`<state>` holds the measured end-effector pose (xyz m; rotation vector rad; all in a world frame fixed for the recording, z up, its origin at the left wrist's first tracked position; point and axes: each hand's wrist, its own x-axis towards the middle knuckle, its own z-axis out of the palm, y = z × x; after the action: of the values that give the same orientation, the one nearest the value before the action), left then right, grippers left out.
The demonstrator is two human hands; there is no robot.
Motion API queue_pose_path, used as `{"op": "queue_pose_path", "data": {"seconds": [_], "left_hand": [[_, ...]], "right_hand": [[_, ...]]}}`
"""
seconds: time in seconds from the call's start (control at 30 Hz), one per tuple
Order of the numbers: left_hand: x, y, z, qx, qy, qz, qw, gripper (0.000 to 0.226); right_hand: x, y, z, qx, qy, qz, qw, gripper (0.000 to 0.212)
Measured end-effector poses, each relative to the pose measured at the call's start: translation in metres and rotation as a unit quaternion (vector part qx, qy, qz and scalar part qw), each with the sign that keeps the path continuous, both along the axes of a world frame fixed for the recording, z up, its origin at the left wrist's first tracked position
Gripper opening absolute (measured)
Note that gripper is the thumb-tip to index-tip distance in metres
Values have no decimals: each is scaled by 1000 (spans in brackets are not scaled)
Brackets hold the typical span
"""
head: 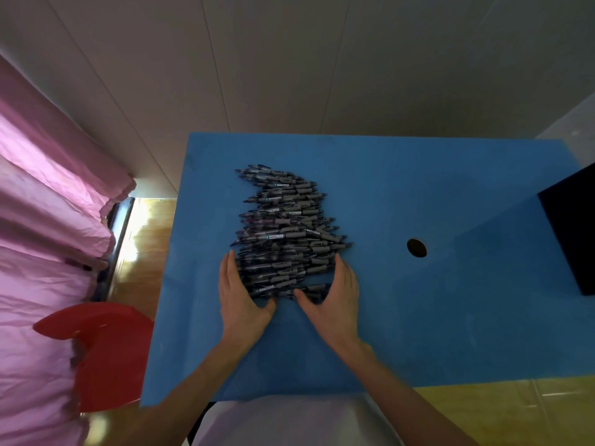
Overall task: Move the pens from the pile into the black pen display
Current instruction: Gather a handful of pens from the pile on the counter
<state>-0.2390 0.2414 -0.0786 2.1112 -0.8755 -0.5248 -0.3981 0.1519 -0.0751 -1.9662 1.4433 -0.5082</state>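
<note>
A long pile of grey and black pens (283, 233) lies on the blue table (402, 188), left of its middle, the pens lying crosswise. My left hand (240, 294) rests flat against the pile's near left side, fingers straight. Against the near right side lies my right hand (335, 294), thumb touching the nearest pens. Both hands cup the near end of the pile without gripping any pen. The black pen display (573, 233) stands at the table's right edge, partly cut off by the frame.
A round hole (416, 247) is in the table top, right of the pile. A red plastic chair (103, 349) stands at the table's left near corner. Pink curtain (48, 220) hangs on the left. A pale wall runs behind the table.
</note>
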Motion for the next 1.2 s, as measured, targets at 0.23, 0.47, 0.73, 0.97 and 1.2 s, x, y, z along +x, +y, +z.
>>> {"op": "queue_pose_path", "data": {"seconds": [0.23,0.47,0.73,0.97,1.2], "left_hand": [[-15,-12,9,-51,15,-31,998,114],[-13,-10,8,-24,4,-26,999,118],[1,-6,12,26,13,10,1000,118],[15,-26,28,-56,150,96,982,75],[8,-23,23,-60,179,110,976,59]], "right_hand": [[8,3,7,30,-91,-7,995,94],[6,1,10,33,-71,-70,994,91],[-6,-47,14,44,5,-84,995,92],[-4,-50,14,46,-63,-104,991,71],[14,-37,20,98,-94,-140,981,66]]}}
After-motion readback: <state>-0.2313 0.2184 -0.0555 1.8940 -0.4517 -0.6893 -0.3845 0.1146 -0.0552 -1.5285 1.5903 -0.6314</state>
